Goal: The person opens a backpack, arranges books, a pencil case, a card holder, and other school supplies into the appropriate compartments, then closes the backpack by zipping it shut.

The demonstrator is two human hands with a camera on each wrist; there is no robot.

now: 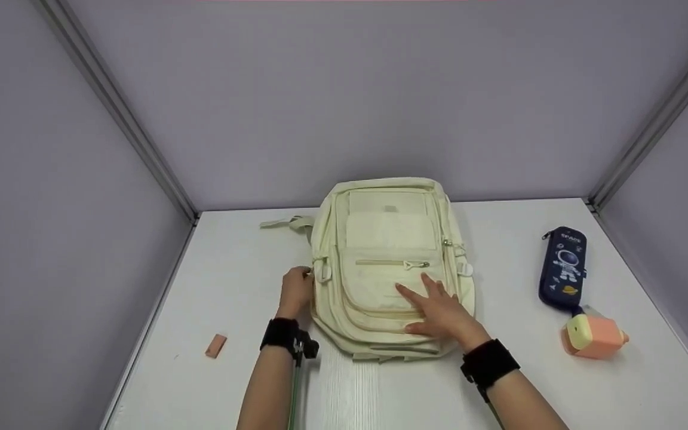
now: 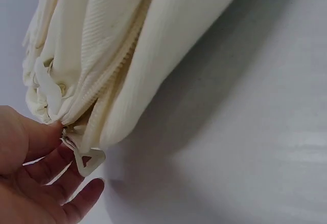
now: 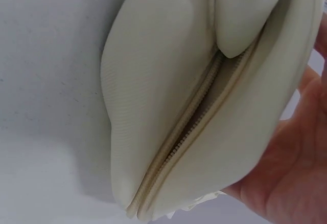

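A cream backpack (image 1: 389,230) lies front side up in the middle of the table. At its left edge my left hand (image 1: 296,291) pinches a zipper pull (image 2: 90,161) between thumb and forefinger, as the left wrist view shows; the triangular end of the pull hangs past the fingertips. My right hand (image 1: 441,312) rests on the lower right of the backpack's front with fingers spread. Seen from the right wrist, an unzipped stretch of zipper (image 3: 191,129) gapes along the bag's side. What lies inside it is too dark to tell.
A navy pencil case (image 1: 564,269) with a space print lies at the right. Near it sits a peach and yellow object (image 1: 598,337) of unclear kind. A small orange-pink block (image 1: 215,346) lies at the left. Grey walls (image 1: 380,89) enclose the white table (image 1: 236,251).
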